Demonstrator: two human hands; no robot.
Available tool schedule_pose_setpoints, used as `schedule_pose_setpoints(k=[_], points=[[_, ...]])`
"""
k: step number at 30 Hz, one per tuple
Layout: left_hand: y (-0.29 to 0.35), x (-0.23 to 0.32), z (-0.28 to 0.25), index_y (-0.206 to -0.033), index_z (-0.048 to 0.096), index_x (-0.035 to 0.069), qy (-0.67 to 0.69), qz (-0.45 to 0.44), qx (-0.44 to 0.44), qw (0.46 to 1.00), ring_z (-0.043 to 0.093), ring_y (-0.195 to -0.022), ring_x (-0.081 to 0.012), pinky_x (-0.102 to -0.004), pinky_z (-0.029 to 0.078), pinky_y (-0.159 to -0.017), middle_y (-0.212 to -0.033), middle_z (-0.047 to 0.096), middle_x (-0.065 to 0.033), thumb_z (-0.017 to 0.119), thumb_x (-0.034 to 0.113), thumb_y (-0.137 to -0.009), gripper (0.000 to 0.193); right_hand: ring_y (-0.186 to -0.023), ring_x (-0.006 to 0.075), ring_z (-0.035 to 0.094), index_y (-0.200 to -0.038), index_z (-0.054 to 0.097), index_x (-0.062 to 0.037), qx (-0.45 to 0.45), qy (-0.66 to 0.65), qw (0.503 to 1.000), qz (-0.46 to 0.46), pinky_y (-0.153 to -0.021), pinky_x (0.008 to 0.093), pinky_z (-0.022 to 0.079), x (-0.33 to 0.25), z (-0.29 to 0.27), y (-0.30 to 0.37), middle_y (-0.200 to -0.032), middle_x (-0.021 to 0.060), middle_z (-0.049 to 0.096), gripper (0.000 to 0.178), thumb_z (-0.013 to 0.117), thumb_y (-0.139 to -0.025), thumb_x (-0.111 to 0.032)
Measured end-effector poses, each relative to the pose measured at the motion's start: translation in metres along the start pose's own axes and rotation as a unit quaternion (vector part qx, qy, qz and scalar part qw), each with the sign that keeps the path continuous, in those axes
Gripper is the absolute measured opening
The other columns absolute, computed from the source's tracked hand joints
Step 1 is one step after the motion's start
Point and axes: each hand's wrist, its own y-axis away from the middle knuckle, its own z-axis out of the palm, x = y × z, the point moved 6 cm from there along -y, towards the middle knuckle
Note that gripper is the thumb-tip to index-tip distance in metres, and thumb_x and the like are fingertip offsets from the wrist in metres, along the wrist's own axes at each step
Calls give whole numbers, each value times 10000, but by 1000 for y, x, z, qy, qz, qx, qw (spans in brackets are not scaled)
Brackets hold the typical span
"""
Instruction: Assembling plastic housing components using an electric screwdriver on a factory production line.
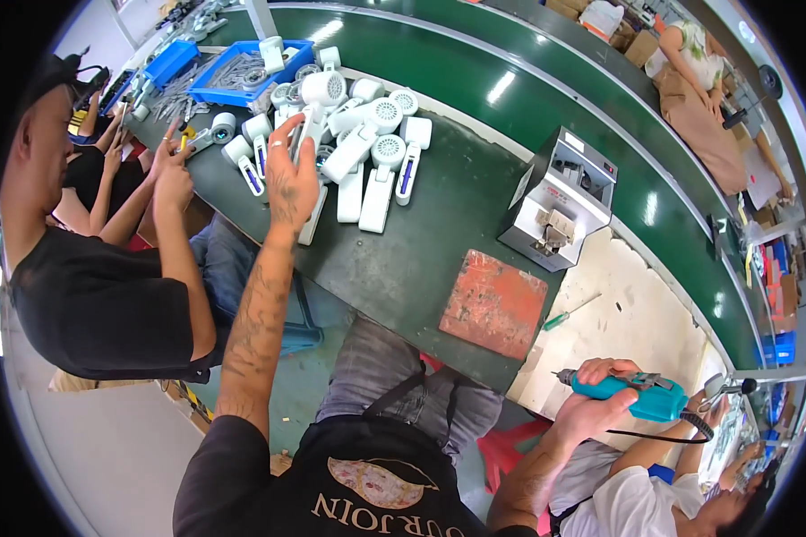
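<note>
My left hand [294, 183] reaches into a heap of white handheld fans [385, 116] on the dark green bench. Its thumb and fingers close around one white fan [312, 123], partly hidden by the hand. Several fans have round slotted heads and straight handles; a few handles show a purple strip inside. At the right, my right hand [591, 410] grips a teal electric screwdriver [658, 398], its tip pointing left and a black coiled cord trailing from its back end.
A worn red pad [494, 302] lies in front of me. Beyond it stands a grey screw-feeder-like machine [560, 201]. A green-handled screwdriver [571, 313] rests on pale board. A blue tray [251, 72] holds grey parts. People sit close on my left and right.
</note>
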Motion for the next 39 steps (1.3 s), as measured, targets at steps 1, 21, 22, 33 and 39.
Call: schedule_pose_setpoints(k=[1,21,22,33,39], points=[[-10,-10,2,-1315,561,6,-56,24,-10,998,582,-1194,-353,-414,457,-1007,-1245,622,-209,539,89,-979,347,-613,157,465,-1061,518,-5,-11,-4,1000,-2,-563,290,389,-1,4,1,-687,53,477,611,576,-962,-605],[114,120,83,-956,661,38,148,171,-186,956,619,-1061,-343,-430,484,-941,-1114,681,-126,616,-63,-827,170,-744,95,581,-1172,631,0,52,165,985,19,-693,252,464,58,3,-62,-819,17,641,334,709,-938,-225],[125,108,87,-973,670,36,122,160,-189,961,619,-1053,-343,-433,487,-937,-1096,686,-128,650,-31,-830,159,-751,97,586,-1167,631,-5,35,142,989,-1,-696,254,468,65,8,-63,-825,14,642,319,709,-932,-206],[139,115,84,-1025,670,4,82,92,-210,970,659,-979,-326,-390,517,-901,-1034,690,-160,683,18,-867,159,-750,89,560,-1214,566,15,37,115,993,-4,-672,229,432,77,6,-68,-842,25,618,392,699,-945,-237],[47,247,-31,-1317,516,-75,123,301,-90,941,601,-1100,-317,-458,394,-1083,-1186,623,-180,550,370,-933,589,-725,112,553,-1189,559,30,57,97,993,-34,-665,242,419,83,9,-63,-797,48,609,422,701,-943,-283]])
